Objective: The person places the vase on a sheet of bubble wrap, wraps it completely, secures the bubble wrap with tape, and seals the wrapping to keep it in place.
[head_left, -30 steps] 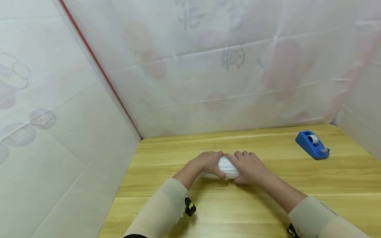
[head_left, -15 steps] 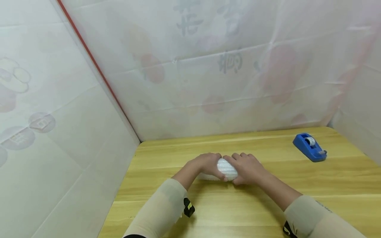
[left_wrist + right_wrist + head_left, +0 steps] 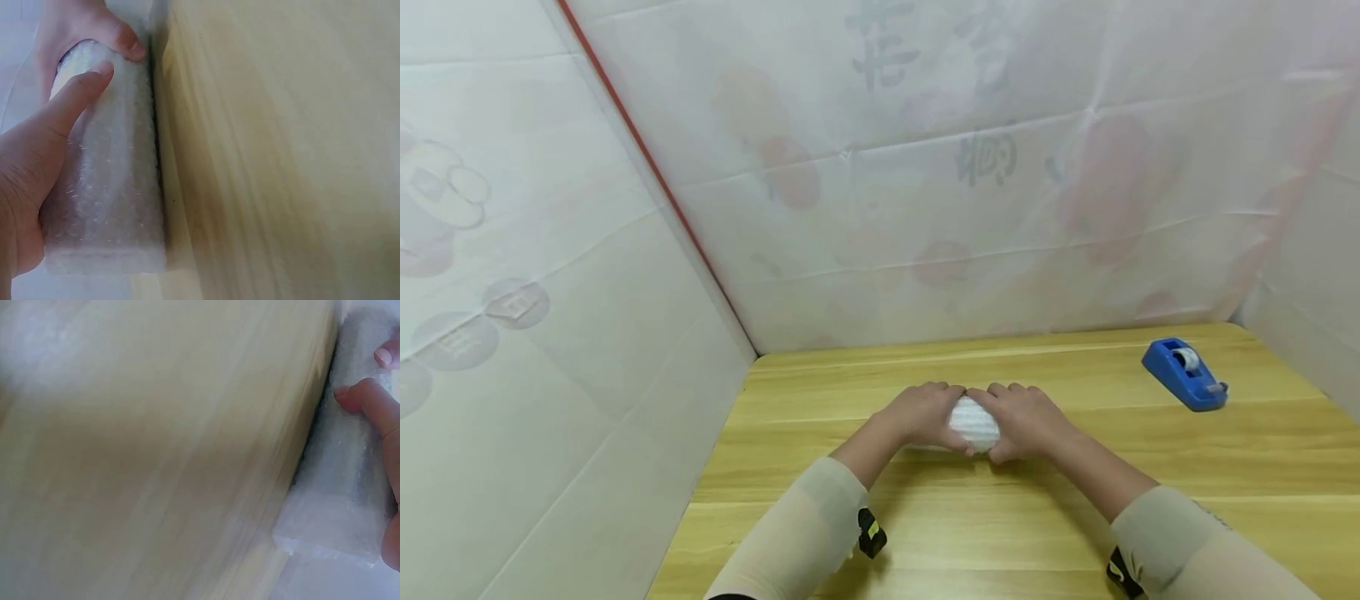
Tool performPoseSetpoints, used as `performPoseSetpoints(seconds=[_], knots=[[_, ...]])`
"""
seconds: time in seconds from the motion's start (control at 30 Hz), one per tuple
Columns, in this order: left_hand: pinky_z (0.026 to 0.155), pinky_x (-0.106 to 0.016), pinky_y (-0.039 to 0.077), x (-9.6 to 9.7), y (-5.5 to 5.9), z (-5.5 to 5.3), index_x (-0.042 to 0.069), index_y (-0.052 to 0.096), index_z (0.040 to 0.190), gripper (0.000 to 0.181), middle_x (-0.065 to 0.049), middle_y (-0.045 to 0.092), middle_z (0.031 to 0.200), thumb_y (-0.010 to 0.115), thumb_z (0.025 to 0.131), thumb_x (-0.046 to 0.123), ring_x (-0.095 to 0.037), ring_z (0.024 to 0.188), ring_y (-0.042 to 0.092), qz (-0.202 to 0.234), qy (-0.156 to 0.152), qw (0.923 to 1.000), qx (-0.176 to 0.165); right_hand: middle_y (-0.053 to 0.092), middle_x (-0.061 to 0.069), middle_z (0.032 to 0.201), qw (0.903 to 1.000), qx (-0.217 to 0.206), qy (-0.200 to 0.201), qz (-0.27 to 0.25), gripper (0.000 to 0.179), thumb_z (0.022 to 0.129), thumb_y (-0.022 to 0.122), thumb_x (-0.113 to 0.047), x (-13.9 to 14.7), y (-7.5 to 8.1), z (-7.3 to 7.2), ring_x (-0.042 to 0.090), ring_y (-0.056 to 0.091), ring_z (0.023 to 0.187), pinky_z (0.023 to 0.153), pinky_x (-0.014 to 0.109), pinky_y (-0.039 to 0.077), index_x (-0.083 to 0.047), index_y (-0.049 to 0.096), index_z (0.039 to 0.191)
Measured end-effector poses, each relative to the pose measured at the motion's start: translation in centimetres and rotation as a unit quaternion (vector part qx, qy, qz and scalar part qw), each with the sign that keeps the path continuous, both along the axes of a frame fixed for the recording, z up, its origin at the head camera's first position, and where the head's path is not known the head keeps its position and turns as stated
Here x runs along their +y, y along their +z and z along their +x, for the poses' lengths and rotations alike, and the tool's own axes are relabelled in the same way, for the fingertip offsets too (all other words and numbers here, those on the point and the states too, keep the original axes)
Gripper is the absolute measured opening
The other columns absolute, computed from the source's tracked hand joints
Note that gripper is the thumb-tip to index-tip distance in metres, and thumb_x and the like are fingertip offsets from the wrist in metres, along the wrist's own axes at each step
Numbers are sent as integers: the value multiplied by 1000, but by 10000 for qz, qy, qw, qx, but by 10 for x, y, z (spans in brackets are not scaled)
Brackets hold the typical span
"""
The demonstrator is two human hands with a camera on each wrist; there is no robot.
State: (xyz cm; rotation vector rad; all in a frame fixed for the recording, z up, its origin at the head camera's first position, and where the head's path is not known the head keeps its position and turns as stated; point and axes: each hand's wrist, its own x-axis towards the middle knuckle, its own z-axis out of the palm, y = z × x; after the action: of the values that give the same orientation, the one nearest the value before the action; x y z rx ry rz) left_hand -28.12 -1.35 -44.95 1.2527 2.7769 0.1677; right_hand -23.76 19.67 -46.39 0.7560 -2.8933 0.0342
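A roll of clear bubble wrap (image 3: pixel 974 423) lies crosswise on the wooden table, its middle showing between my hands in the head view. My left hand (image 3: pixel 925 417) grips it from the left, thumb along the near side and fingers over the far side. From the right, my right hand (image 3: pixel 1026 421) grips it the same way, the two hands nearly meeting at the top. In the left wrist view the bubble wrap (image 3: pixel 115 169) shows a long, bumpy body with a flattened end. The right wrist view shows the other end of the bubble wrap (image 3: pixel 340 506).
A blue tape dispenser (image 3: pixel 1183 375) with a tape roll stands at the back right of the wooden table (image 3: pixel 970 533). Pale printed sheeting (image 3: pixel 880 208) walls in the back and both sides. Black wrist devices (image 3: pixel 871 533) hang under both sleeves.
Both hands keep their grip on the bubble wrap in nearly the same place. The head view has shifted slightly.
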Motion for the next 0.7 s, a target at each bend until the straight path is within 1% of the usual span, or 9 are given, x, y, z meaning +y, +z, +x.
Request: performPoseSetpoints(seconds=[0.07, 0.17, 0.3, 0.47, 0.6, 0.7], knots=[[81, -32, 52, 0, -2, 3, 17, 46, 142, 95, 2, 59, 123, 69, 71, 75, -12, 100, 57, -150, 8, 9993, 330, 62, 3, 109, 9999, -120, -21, -40, 96, 55, 82, -49, 0, 1, -2, 19, 54, 78, 62, 39, 46, -18, 50, 140], [85, -36, 52, 2, -5, 7, 16, 40, 146, 101, 1, 56, 131, 67, 70, 78, -16, 109, 56, -470, 38, 9953, 850, 62, 2, 109, 9992, -370, -68, -129, 97, 55, 81, -46, 0, 3, -3, 18, 54, 78, 62, 38, 46, -17, 50, 141], [89, -41, 52, 4, -9, 12, 15, 37, 147, 106, -1, 53, 135, 66, 69, 80, -20, 116, 56, -689, 103, 9894, 1274, 61, -1, 104, 9964, -778, -140, -312, 96, 54, 81, -43, 2, 3, -8, 15, 52, 75, 59, 34, 42, -18, 50, 141], [92, -43, 51, 4, -15, 12, 15, 38, 145, 101, 0, 53, 134, 68, 71, 76, -21, 118, 55, -558, 199, 9870, 1497, 60, -3, 100, 9928, -1088, -163, -472, 96, 53, 82, -41, 4, 5, -14, 13, 51, 73, 59, 31, 41, -18, 50, 141], [93, -45, 49, 4, -18, 9, 17, 37, 145, 101, 0, 53, 134, 70, 70, 75, -22, 119, 53, -495, 303, 9861, 1558, 60, -3, 99, 9900, -1295, -66, -559, 94, 53, 84, -42, 5, 9, -20, 14, 52, 74, 60, 32, 43, -17, 51, 138], [93, -45, 49, 5, -18, 6, 19, 36, 145, 101, 0, 53, 133, 72, 68, 74, -23, 118, 54, -536, 376, 9856, 1558, 60, -5, 97, 9851, -1564, -5, -711, 89, 54, 86, -40, 4, 12, -25, 14, 52, 75, 61, 33, 43, -18, 53, 133]])
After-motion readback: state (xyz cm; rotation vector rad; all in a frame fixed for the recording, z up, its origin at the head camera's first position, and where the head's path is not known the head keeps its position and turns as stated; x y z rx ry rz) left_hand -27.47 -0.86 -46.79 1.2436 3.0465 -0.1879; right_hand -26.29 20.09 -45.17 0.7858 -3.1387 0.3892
